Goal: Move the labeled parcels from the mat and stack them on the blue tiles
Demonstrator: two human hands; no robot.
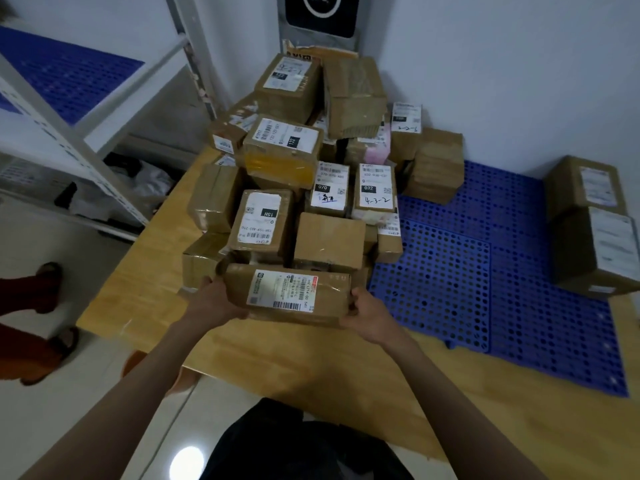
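A pale wall corner is seen, with a wood-coloured mat (145, 271) laid over the tiled floor and blue tiles (485, 271) set down to its right. At the front of the mat a flat labelled parcel (287, 294) is gripped at both ends: the left hand (216, 301) is curled round its left end, the right hand (372, 315) is curled round its right end, and both arms are stretched forward. Whether the parcel is lifted clear of the mat cannot be told. Directly behind it, a heap of brown boxes (304, 174) is piled toward the corner, many with white labels facing up, and its right edge is spread onto the blue tiles. Well apart, at the far right, two larger boxes (592, 230) are seen standing on the blue tiles against the wall, one in front of the other. To the left, a white metal rack (69, 133) with a blue shelf panel is seen, and another person's sandalled feet (52, 306) are planted on the floor beside the mat.
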